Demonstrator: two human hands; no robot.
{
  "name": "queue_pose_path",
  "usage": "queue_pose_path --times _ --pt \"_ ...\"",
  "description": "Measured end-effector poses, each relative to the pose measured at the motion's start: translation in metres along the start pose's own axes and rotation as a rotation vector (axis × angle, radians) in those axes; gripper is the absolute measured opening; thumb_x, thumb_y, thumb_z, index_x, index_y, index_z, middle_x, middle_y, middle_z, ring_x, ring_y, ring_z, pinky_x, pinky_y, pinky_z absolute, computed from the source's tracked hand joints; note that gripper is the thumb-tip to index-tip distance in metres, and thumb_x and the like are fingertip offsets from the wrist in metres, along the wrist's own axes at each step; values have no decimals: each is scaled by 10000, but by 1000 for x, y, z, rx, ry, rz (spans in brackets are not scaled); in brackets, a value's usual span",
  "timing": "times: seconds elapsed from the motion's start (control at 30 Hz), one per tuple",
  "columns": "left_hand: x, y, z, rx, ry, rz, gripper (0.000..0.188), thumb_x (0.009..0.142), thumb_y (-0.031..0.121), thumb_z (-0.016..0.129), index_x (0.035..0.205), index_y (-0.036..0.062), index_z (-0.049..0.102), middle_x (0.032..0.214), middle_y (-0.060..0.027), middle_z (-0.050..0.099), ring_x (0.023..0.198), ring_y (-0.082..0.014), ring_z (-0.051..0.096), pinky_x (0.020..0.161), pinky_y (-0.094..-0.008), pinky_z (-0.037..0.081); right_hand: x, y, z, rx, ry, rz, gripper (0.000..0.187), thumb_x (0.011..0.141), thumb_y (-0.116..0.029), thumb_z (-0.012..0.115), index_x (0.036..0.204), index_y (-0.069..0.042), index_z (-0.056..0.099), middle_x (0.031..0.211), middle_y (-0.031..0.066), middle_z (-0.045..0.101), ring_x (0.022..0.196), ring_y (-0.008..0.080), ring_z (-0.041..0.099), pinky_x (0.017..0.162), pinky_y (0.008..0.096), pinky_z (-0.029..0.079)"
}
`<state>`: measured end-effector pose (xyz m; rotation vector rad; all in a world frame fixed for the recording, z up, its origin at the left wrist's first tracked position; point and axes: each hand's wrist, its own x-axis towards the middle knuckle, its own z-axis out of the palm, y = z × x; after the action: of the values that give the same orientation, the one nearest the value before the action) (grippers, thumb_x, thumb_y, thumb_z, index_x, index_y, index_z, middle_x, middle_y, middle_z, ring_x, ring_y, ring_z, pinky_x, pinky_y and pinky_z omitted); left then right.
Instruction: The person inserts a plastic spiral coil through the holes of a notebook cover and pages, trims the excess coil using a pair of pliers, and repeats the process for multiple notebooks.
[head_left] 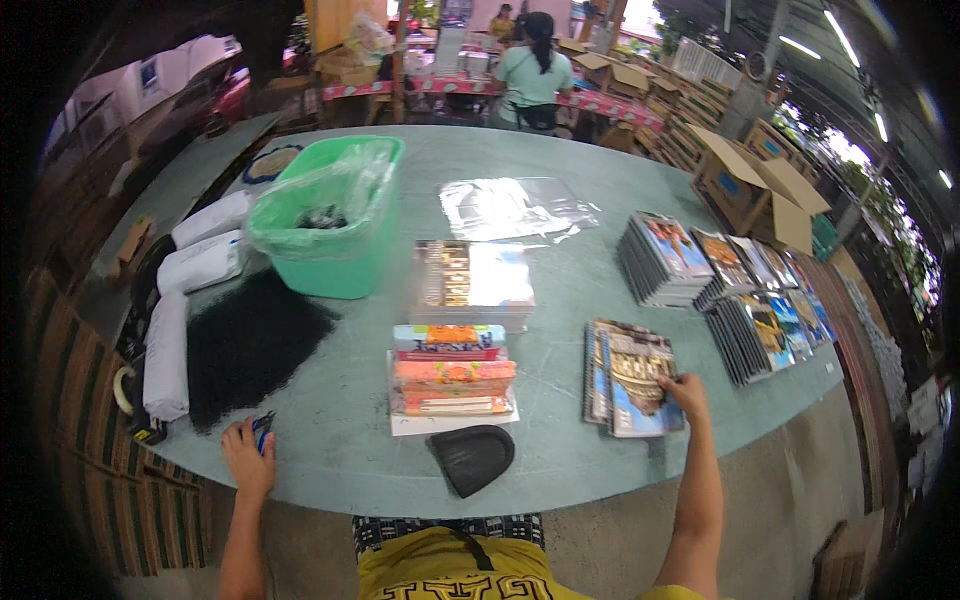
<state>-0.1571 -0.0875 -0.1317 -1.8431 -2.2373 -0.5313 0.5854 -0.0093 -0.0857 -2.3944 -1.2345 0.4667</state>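
Note:
My right hand point(687, 391) rests on the near right corner of a small stack of spiral-bound notebooks point(628, 375) with picture covers, fingers on the top cover. My left hand point(247, 455) is at the near left edge of the grey-green table point(560, 300), closed around a small blue object point(263, 430) whose kind I cannot tell. Between the hands lies a pile of colourful flat packs point(452, 370) on white paper, with a dark rounded scoop-like piece point(472, 458) just in front of it.
A green bin point(330, 215) lined with clear plastic stands left of centre, a black mesh pile point(250, 340) beside it. Wrapped notebooks point(472, 280), clear bags point(510, 207), rows of notebooks point(730, 290), white rolls point(168, 355). A person point(528, 75) stands beyond; cardboard boxes point(760, 185) right.

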Motion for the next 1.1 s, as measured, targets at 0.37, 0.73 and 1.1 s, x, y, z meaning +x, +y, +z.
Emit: queue_pose_path --times 0.37,0.73,1.1 --pt "-28 92 -14 -39 -414 202 949 807 668 436 1371 -74 258 1409 -346 197 1342 -448 159 1098 -514 101 -65 -101 53 314 133 -624 663 656 -193 779 1229 -22 493 1304 193 440 1168 354 462 947 402 391" --pt "39 112 27 -119 -379 169 954 838 661 378 1393 -86 171 1434 -318 172 1363 -414 130 1115 -469 87 -193 -273 123 330 138 -1219 554 653 -185 789 1130 -62 535 1090 129 545 1033 301 498 899 394 379" --pt "83 144 33 -220 -321 446 854 868 587 413 1388 -62 217 1438 -285 197 1364 -395 151 1109 -466 140 -168 -258 110 6 218 -1081 424 602 20 644 995 -140 624 911 36 579 888 243 524 821 388 359"
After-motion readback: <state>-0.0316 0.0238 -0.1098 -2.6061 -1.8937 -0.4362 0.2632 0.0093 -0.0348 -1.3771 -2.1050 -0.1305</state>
